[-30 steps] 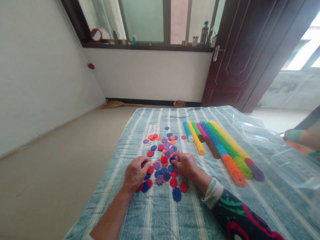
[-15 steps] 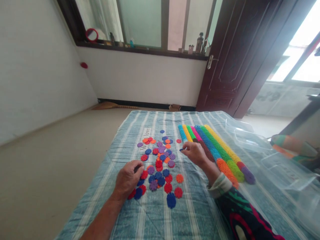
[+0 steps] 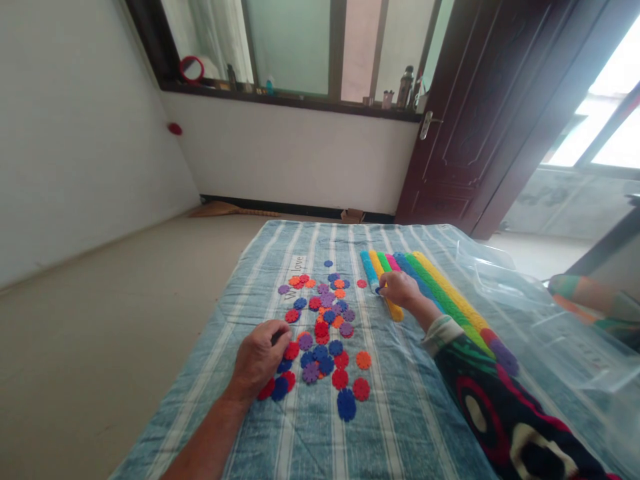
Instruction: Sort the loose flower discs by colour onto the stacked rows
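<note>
My right hand (image 3: 400, 289) pinches a dark blue notched plastic disc (image 3: 379, 291) at the near end of the light blue row (image 3: 369, 268). That row is the leftmost of several long rows of discs lying side by side, among them a yellow row (image 3: 447, 287) and a green row (image 3: 440, 301). My forearm hides parts of the rows. Curled at the left of a scattered pile of discs, my left hand (image 3: 261, 357) has its fingers closed; what they hold, if anything, is hidden. A red disc (image 3: 361, 284) lies between the pile and the rows.
Clear plastic boxes (image 3: 505, 283) stand on the right of the striped cloth (image 3: 400, 400), with a multicoloured thing (image 3: 590, 300) beyond them. Across the floor are a wall, a dark red door (image 3: 465, 120) and a window sill (image 3: 300, 103).
My right hand has moved slightly right and away from me with the blue disc, up to the light blue row. My left hand stays in place; the view has shifted slightly.
</note>
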`<action>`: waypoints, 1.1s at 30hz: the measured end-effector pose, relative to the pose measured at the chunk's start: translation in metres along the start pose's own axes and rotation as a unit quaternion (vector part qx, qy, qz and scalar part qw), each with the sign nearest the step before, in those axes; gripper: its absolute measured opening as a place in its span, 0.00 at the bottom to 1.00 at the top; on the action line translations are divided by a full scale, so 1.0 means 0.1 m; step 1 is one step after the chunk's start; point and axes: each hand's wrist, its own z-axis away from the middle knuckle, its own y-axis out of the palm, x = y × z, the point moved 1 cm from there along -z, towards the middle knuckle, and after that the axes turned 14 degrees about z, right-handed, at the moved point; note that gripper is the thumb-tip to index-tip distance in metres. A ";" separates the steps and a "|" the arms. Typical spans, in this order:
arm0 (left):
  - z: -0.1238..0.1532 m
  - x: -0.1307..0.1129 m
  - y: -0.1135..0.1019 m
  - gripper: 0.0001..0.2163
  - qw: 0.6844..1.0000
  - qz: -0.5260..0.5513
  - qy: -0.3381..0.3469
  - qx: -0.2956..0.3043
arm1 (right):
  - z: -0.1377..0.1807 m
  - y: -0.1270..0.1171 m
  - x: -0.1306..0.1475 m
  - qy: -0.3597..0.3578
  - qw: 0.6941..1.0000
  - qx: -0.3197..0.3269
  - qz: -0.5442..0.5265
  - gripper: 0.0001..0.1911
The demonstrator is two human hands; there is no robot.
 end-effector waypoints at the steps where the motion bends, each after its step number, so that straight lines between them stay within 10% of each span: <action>1: 0.00 0.00 0.00 0.08 1.000 0.001 0.001 0.000 | -0.01 0.00 0.00 -0.003 1.000 0.002 0.000 0.09; 33: 0.00 -0.01 0.01 0.09 1.000 0.006 -0.010 0.010 | -0.01 0.06 0.06 -0.019 0.997 0.013 0.075 0.13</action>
